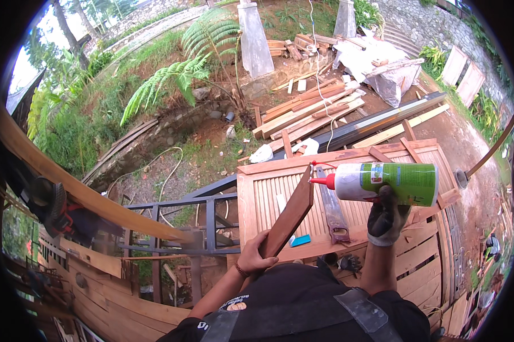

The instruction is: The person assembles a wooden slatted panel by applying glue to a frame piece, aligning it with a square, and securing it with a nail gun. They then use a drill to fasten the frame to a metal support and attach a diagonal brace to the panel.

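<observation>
My left hand (256, 251), bare with a beaded bracelet at the wrist, is closed round the lower end of a reddish-brown wooden slat (291, 216). The slat tilts upward, away from me. In my right hand (387, 216), which wears a dark and grey work glove, a green and white glue bottle (422, 179) lies on its side. Its red nozzle (323, 181) points left at the slat's upper end; whether the tip touches the wood I cannot tell. Below both lies a louvered wooden panel (257, 194), bearing a handsaw (332, 211) and a small blue object (300, 240).
Left of the panel stands a black metal frame (211, 222). A long plank (86, 182) crosses the left side, near a dark, red-marked shape (63, 214) I cannot make out. Beyond the panel lie dark beams (376, 122), stacked timber (314, 108) and a whitish sheet (396, 88).
</observation>
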Action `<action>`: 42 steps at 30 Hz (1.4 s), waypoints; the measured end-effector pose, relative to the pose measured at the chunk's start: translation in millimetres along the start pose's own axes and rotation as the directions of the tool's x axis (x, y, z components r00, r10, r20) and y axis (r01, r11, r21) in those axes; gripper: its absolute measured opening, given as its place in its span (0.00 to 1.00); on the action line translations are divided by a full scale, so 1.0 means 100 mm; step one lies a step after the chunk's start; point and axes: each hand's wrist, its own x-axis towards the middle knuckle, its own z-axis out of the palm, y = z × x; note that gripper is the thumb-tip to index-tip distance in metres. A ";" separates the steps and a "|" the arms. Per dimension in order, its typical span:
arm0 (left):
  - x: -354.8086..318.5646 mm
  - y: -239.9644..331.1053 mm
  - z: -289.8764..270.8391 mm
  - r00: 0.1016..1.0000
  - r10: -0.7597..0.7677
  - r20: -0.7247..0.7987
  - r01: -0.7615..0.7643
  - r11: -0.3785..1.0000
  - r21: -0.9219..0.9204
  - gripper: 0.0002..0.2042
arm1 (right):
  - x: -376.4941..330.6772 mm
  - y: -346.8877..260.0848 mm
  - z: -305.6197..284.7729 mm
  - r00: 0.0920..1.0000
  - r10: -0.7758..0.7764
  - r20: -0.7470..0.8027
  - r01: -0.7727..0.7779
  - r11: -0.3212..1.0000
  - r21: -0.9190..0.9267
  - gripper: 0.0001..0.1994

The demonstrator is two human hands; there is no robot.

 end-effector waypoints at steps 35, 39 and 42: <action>0.04 -0.02 -0.02 0.996 -0.031 -0.084 0.031 0.999 0.009 0.44 | -0.12 0.03 0.04 0.999 0.049 -0.011 -0.049 0.998 -0.046 0.10; 0.09 -0.04 -0.01 0.995 -0.024 -0.093 0.024 1.000 0.008 0.43 | -0.14 0.04 -0.02 0.999 0.041 0.008 -0.040 0.997 -0.064 0.12; 0.24 0.04 -0.13 0.982 -0.057 -0.179 0.058 0.998 -0.003 0.43 | -0.18 0.10 -0.03 0.999 0.053 -0.008 -0.053 0.999 -0.003 0.14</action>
